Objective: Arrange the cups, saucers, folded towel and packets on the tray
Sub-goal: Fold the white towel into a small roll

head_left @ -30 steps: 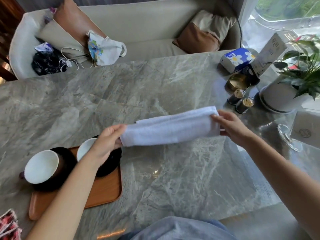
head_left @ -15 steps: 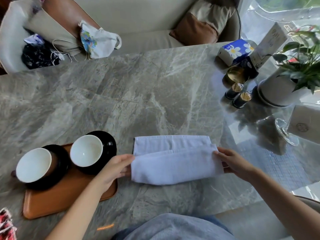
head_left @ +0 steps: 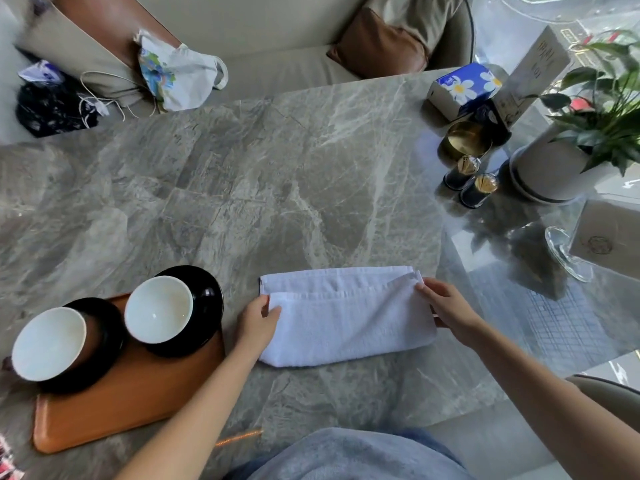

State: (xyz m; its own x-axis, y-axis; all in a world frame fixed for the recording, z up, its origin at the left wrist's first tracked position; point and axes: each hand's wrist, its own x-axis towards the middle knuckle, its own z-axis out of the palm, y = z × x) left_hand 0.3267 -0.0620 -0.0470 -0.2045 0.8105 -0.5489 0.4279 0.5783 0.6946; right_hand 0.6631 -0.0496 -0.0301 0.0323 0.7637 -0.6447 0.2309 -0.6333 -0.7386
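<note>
A white towel [head_left: 343, 317] lies on the marble table, folded lengthwise with its near layer almost covering the far one. My left hand [head_left: 258, 322] pinches the towel's left end and my right hand [head_left: 446, 308] pinches its right end. To the left sits an orange-brown tray [head_left: 138, 407]. On it stand two white cups [head_left: 48, 342] [head_left: 158, 308], each on a black saucer [head_left: 109, 337] [head_left: 207, 299]. The right saucer overhangs the tray's far edge. A red patterned packet [head_left: 8, 459] shows at the bottom left corner.
At the right stand a potted plant [head_left: 568, 161], two dark toothpick holders [head_left: 471, 181], a gold tin [head_left: 465, 138], a tissue box [head_left: 464, 86], a card stand [head_left: 530, 77] and a glass dish [head_left: 564, 254]. A sofa with cushions and bags lies behind the table.
The towel, held in the air a second ago, has come down onto the table, and both hands have folded its near half further over the far half.
</note>
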